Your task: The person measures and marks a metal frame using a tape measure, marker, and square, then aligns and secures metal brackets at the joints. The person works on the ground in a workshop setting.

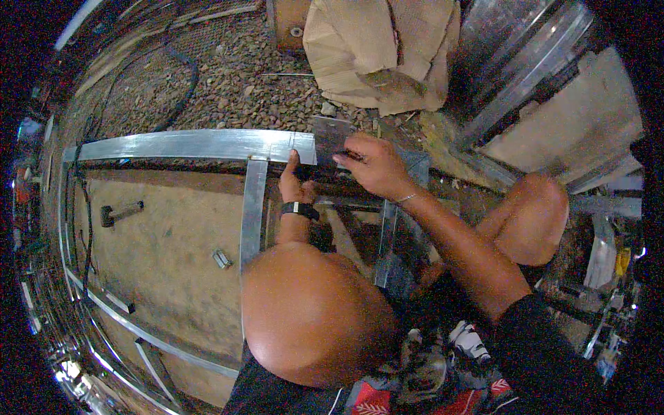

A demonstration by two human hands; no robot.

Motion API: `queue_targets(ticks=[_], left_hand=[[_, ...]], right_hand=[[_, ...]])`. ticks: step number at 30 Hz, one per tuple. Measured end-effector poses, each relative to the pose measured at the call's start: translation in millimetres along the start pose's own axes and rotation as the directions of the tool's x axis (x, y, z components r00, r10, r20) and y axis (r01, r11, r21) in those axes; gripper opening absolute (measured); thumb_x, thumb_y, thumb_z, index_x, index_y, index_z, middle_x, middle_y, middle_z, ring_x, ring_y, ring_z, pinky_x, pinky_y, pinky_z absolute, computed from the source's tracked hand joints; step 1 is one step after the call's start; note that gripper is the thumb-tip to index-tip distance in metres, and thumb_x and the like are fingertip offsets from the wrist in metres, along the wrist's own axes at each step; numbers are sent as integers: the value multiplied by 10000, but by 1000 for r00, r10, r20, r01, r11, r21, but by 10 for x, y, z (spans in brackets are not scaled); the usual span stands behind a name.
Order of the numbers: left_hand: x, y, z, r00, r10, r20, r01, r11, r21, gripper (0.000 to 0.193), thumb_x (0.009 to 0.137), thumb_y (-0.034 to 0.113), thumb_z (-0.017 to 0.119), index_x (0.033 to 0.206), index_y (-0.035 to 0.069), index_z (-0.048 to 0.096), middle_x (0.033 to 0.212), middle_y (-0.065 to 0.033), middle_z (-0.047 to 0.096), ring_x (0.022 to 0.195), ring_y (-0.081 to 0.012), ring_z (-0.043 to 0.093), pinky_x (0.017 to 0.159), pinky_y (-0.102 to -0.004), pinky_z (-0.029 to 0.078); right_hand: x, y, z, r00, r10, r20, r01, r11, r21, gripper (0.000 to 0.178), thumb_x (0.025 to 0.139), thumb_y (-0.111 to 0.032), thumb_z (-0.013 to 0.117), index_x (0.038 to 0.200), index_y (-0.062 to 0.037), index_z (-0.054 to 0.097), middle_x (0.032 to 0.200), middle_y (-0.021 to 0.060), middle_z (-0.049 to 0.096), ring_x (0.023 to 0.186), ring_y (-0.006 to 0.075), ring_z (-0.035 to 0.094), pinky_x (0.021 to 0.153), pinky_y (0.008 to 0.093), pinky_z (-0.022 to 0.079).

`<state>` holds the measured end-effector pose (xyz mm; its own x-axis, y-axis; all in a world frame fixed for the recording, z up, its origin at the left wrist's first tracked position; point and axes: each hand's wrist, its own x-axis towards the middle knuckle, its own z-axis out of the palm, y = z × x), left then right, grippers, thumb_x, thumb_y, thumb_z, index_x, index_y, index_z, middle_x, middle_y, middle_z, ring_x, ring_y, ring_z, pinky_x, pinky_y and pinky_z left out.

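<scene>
A long silvery metal bar (200, 146) runs across from the left and ends near the middle. My left hand (294, 183), with a dark band on its wrist, grips the bar near that end. Its thumb lies on the bar's face and the other fingers are mostly hidden. Just right of the bar's end, my right hand (377, 164) is closed in a pinch. Something small and dark shows at its fingertips, too unclear to name. Behind the gap between my hands lies a flat dull metal piece (333, 129).
A metal upright (254, 207) meets the bar from below. On the brown board (173, 221) lie a dark-headed hammer (108, 216) and a small metal piece (221, 259). Crumpled brown paper (377, 62) stands beyond, beside gravel (242, 83) and a black cable (188, 93).
</scene>
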<state>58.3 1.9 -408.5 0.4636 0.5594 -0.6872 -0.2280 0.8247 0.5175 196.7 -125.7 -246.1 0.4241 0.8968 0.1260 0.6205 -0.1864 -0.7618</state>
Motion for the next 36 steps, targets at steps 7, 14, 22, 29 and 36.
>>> queue_targets(ticks=[7,14,22,29,36], left_hand=[[188,-102,-98,997,-31,69,41,989,-144,373,862,330,757,1083,47,656,954,-69,669,795,-235,643,622,-374,518],[143,-137,-71,998,35,52,-35,999,-4,400,820,357,799,1050,61,660,924,-59,663,768,-230,635,624,-363,517],[249,-58,-233,995,-80,56,83,995,-55,372,814,336,805,1035,72,665,923,-55,669,763,-225,644,633,-351,518],[153,-124,-47,999,27,38,-19,980,-200,403,807,312,810,1075,45,671,964,-60,694,761,-222,666,597,-324,514],[176,-61,-161,998,-54,28,57,990,-125,342,821,295,800,1036,58,677,931,-42,686,665,-204,640,518,-317,500]], right_hand=[[28,86,81,986,-152,-65,154,988,23,241,831,-159,739,799,13,573,761,171,542,722,367,566,647,417,458],[9,112,57,989,-142,-40,143,990,8,219,840,-153,726,801,9,584,763,168,552,733,373,575,654,429,461],[22,58,97,988,-153,-32,154,988,20,195,836,-148,730,823,5,610,770,167,571,740,367,584,656,423,468],[16,37,50,988,-152,-17,152,988,8,194,833,-145,735,821,5,613,768,166,570,726,362,585,650,414,474],[9,7,85,990,-133,-35,133,991,-18,236,828,-155,741,788,12,580,776,172,566,732,371,585,659,425,476]])
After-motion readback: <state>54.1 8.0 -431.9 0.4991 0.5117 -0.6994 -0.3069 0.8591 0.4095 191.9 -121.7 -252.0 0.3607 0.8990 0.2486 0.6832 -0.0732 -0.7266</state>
